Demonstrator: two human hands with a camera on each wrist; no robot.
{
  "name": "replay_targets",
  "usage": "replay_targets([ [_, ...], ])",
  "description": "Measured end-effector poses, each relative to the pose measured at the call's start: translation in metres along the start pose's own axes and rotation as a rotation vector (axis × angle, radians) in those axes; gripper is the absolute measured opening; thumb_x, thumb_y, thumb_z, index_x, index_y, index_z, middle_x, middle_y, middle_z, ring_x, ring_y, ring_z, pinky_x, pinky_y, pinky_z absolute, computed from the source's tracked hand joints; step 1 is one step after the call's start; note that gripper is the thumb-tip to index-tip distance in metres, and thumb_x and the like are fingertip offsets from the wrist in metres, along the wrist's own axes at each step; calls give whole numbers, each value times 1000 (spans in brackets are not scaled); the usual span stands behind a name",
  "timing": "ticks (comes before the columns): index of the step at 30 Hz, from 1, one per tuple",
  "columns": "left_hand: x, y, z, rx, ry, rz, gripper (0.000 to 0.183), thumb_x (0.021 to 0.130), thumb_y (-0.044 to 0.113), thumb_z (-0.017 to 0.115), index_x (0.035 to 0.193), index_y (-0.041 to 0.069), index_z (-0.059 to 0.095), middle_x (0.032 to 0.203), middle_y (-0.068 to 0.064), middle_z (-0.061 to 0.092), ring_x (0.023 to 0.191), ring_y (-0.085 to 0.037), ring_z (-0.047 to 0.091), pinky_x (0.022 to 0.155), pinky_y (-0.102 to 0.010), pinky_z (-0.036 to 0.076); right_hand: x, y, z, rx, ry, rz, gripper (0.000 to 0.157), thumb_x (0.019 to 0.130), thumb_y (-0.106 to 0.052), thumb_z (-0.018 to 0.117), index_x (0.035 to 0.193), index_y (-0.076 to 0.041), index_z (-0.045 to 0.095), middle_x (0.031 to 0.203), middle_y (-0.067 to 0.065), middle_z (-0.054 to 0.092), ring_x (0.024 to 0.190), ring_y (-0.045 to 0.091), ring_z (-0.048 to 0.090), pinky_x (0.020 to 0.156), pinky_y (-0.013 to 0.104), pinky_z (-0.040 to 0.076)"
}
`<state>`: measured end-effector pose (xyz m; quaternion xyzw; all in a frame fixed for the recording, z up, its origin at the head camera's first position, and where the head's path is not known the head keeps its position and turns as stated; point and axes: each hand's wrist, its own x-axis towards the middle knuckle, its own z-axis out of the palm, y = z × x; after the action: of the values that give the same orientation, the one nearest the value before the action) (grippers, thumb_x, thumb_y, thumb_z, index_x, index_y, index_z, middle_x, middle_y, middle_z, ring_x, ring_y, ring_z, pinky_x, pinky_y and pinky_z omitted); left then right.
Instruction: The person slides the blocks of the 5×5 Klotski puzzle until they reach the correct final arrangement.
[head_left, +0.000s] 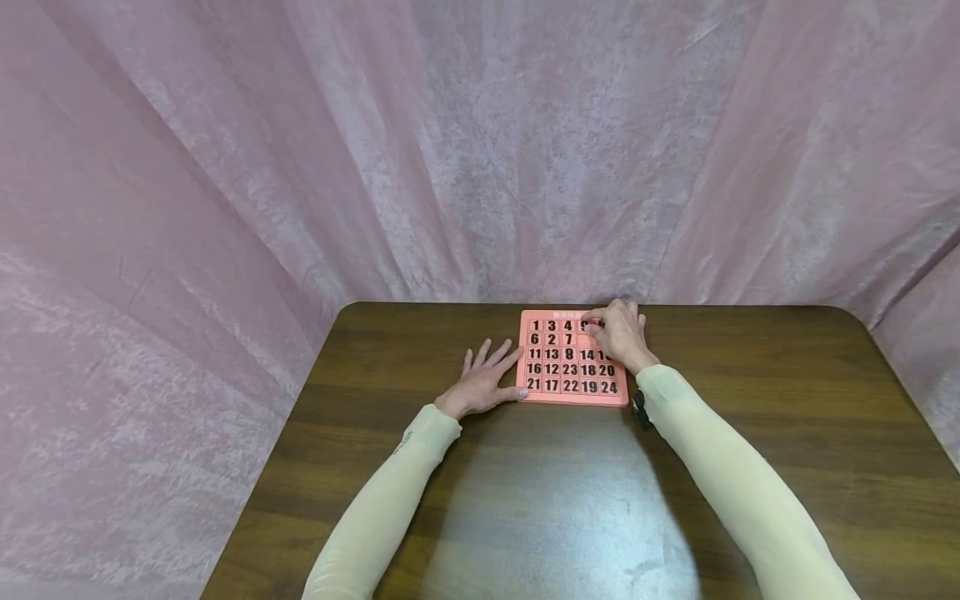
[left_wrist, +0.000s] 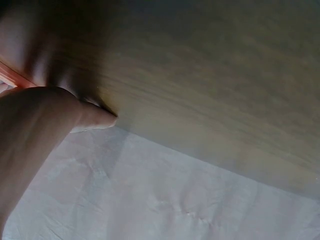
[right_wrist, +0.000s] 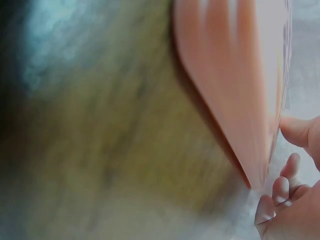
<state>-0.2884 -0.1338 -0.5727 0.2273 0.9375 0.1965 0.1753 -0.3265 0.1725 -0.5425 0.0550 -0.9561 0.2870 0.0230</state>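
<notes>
A pink sliding number puzzle (head_left: 573, 399) lies flat near the table's back edge, its square tiles printed with black numbers. Spread fingers of my left hand (head_left: 483, 386) rest at its left side, the thumb touching the lower left corner. Over the upper right part reaches my right hand (head_left: 621, 333), its index finger and thumb touching around the 9 tile (head_left: 583, 326). Below that tile a bare pink slot shows. My right hand hides several tiles at the right. The right wrist view shows the puzzle's side (right_wrist: 225, 75) beside bent fingers (right_wrist: 280, 190).
The brown wooden table (head_left: 787, 400) extends on both sides of the puzzle. Behind it hangs a pink velvet curtain (head_left: 525, 167). A small black object (head_left: 640, 408) is at the right wrist.
</notes>
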Motion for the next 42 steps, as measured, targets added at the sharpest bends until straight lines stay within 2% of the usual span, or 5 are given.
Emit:
replay_targets([
  [10, -2, 6, -1, -4, -6, -16, 89, 106, 58, 63, 177, 34, 15, 187, 2, 3, 173, -35, -14, 137, -67, -11, -2, 2, 0, -9, -2, -6, 30, 108, -18, 67, 134, -8, 78, 125, 27, 61, 128, 49, 44, 100, 62, 36],
  [21, -1, 3, 0, -2, -2, -7, 90, 106, 61, 62, 177, 34, 14, 187, 1, 4, 173, -37, -12, 136, -69, -10, -6, 16, -9, 64, 18, 51, 39, 115, -20, 48, 141, -3, 71, 137, 30, 62, 127, 51, 44, 102, 65, 36],
  [31, -3, 3, -1, -13, 7, 3, 90, 106, 59, 63, 177, 33, 16, 187, -2, 6, 173, -40, -11, 136, -70, -9, -8, 24, -12, 97, -50, 85, 42, 115, -19, 46, 149, -2, 64, 144, 32, 59, 126, 49, 43, 102, 63, 38],
  [37, -2, 2, 0, -19, -5, 1, 90, 106, 60, 62, 177, 33, 14, 187, 0, 4, 173, -38, -13, 136, -68, -11, -10, 23, -15, 84, -27, 82, 40, 111, -17, 52, 145, -2, 68, 131, 30, 62, 118, 46, 45, 96, 60, 39],
  [42, -2, 3, -1, -24, 1, -3, 90, 105, 60, 63, 177, 34, 15, 188, -1, 5, 173, -38, -13, 136, -69, -11, -13, 22, -19, 72, 6, 37, 34, 106, -13, 61, 133, -1, 76, 115, 25, 69, 113, 43, 50, 91, 57, 40],
])
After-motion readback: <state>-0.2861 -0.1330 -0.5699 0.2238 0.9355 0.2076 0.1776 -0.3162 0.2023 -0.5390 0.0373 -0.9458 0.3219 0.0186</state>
